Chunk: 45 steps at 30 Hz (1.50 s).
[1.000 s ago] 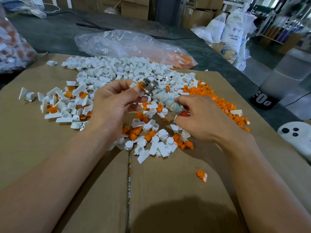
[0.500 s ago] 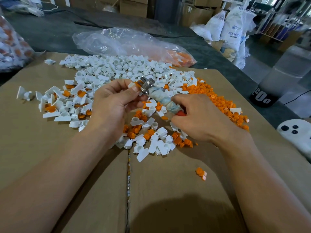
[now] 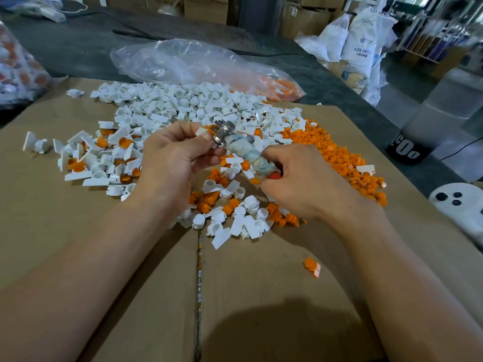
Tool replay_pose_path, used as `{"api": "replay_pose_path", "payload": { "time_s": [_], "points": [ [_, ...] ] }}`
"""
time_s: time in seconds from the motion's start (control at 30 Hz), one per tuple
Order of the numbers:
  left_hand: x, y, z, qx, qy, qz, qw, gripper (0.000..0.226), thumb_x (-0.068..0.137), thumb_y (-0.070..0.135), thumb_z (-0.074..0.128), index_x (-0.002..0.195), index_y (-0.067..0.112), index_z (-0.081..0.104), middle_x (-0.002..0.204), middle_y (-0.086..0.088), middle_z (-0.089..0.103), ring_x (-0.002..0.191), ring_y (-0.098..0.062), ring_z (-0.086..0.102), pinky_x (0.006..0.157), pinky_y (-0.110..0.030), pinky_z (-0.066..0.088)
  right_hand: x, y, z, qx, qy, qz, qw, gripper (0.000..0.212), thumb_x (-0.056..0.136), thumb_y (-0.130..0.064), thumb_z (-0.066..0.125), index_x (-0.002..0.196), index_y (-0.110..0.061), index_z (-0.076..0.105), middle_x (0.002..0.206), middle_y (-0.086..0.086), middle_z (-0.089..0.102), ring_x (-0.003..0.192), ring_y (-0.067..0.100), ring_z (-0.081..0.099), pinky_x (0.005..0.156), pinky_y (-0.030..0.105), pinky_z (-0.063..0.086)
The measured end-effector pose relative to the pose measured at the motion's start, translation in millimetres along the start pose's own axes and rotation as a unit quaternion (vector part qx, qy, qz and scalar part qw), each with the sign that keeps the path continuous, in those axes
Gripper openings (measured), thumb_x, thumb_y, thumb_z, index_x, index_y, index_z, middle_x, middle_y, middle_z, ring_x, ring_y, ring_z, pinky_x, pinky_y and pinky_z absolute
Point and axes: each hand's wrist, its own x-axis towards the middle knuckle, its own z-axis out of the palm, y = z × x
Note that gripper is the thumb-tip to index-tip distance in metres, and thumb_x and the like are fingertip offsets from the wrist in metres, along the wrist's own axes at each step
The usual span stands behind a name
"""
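I'm gripping a stubby tool [image 3: 243, 150] in the right hand [image 3: 305, 184], fingers curling tight round the handle. It's wrapped in grubby, mottled blue-white tape, with a red butt poking out. The left hand [image 3: 172, 163] is pinching the tool's ribbed, shiny metal head [image 3: 223, 131]. The tool is hovering tilted over the middle of the cardboard-covered desk [image 3: 78, 244], above glossy white tabbed cups [image 3: 170, 103]. Knobbly orange caps [image 3: 337, 158] are spreading toward the right edge. A crinkly clear bag [image 3: 183, 61] is lying at the far edge.
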Motion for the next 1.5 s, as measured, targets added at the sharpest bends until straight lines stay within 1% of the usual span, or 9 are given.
{"api": "replay_pose_path", "payload": {
  "time_s": [0.1,0.23,0.73,0.87,0.93,1.13,1.27,1.43,1.5],
  "points": [
    [0.5,-0.2,-0.5,0.000,0.015,-0.006,1.000,0.022,0.086,-0.007,0.052,0.070,0.007,0.056,0.054,-0.001,0.063,0.052,-0.012,0.063,0.048,-0.017,0.048,0.8,-1.1,1.8,-0.012,-0.004,-0.001,1.000,0.008,0.079,-0.012,0.054,0.075,-0.005,0.053,0.064,0.002,0.044,0.058,0.014,0.037,0.049,0.028,0.028],
    [0.8,-0.1,-0.1,-0.002,0.025,-0.013,1.000,0.024,0.085,-0.009,0.052,0.067,0.007,0.056,0.051,-0.001,0.062,0.050,-0.012,0.063,0.047,-0.017,0.048,1.9,-0.8,3.0,-0.016,0.000,-0.002,1.000,0.024,0.079,-0.012,0.054,0.060,-0.014,0.039,0.058,0.000,0.039,0.052,0.012,0.032,0.045,0.021,0.026],
    [-0.7,4.4,0.3,0.000,0.025,-0.018,1.000,0.025,0.084,-0.010,0.052,0.067,0.008,0.055,0.051,0.000,0.062,0.050,-0.011,0.062,0.047,-0.017,0.047,3.6,1.5,10.1,-0.040,0.040,-0.015,0.998,0.027,0.079,-0.015,0.055,0.059,-0.019,0.037,0.057,-0.002,0.040,0.053,0.013,0.034,0.049,0.030,0.027],
    [-1.9,4.2,1.5,-0.010,0.022,-0.024,0.999,0.020,0.085,-0.004,0.055,0.070,0.008,0.057,0.054,0.000,0.063,0.052,-0.011,0.063,0.048,-0.017,0.049,5.3,5.9,10.1,-0.038,0.048,-0.007,0.998,0.011,0.079,-0.021,0.057,0.077,-0.010,0.058,0.069,0.005,0.056,0.063,0.019,0.049,0.054,0.033,0.037],
    [-1.6,4.1,2.0,-0.015,0.021,-0.033,0.999,0.016,0.086,-0.002,0.056,0.073,0.007,0.059,0.057,-0.001,0.065,0.056,-0.012,0.065,0.050,-0.016,0.050,6.5,10.5,7.9,-0.027,0.058,0.003,0.998,0.021,0.080,-0.024,0.059,0.092,-0.008,0.064,0.081,0.007,0.063,0.073,0.021,0.055,0.062,0.038,0.046],
    [-1.3,4.1,2.4,-0.029,0.034,-0.068,0.997,0.014,0.087,-0.005,0.054,0.079,0.006,0.060,0.058,-0.004,0.066,0.060,-0.014,0.068,0.050,-0.016,0.051,10.4,20.2,4.4,0.005,0.078,0.025,0.997,0.023,0.080,-0.026,0.063,0.099,-0.014,0.065,0.088,0.002,0.064,0.077,0.016,0.055,0.064,0.033,0.045],
    [-2.5,5.1,2.4,-0.040,0.033,-0.069,0.996,0.015,0.085,-0.005,0.056,0.076,0.006,0.060,0.060,-0.004,0.068,0.060,-0.013,0.068,0.050,-0.016,0.051,13.6,28.6,0.7,-0.009,0.093,0.057,0.994,0.031,0.077,-0.027,0.067,0.103,-0.011,0.063,0.093,0.005,0.063,0.083,0.021,0.056,0.072,0.039,0.049],
    [4.0,7.6,-1.1,-0.135,0.101,-0.103,0.980,0.004,0.089,0.006,0.056,0.086,0.004,0.057,0.060,-0.004,0.069,0.056,-0.009,0.066,0.048,-0.013,0.049,19.3,52.3,-6.0,-0.044,0.098,0.149,0.983,0.039,0.074,-0.042,0.069,0.102,-0.016,0.062,0.086,-0.001,0.058,0.077,0.016,0.051,0.054,0.026,0.037],
    [8.0,9.8,-6.2,-0.184,0.147,-0.107,0.966,0.013,0.093,0.013,0.052,0.083,0.005,0.054,0.057,-0.005,0.067,0.053,-0.010,0.065,0.046,-0.014,0.048,20.7,60.3,-7.6,-0.058,0.090,0.183,0.977,0.044,0.072,-0.045,0.071,0.102,-0.015,0.062,0.085,-0.002,0.055,0.074,0.015,0.047,0.051,0.028,0.030]
  ]
}}
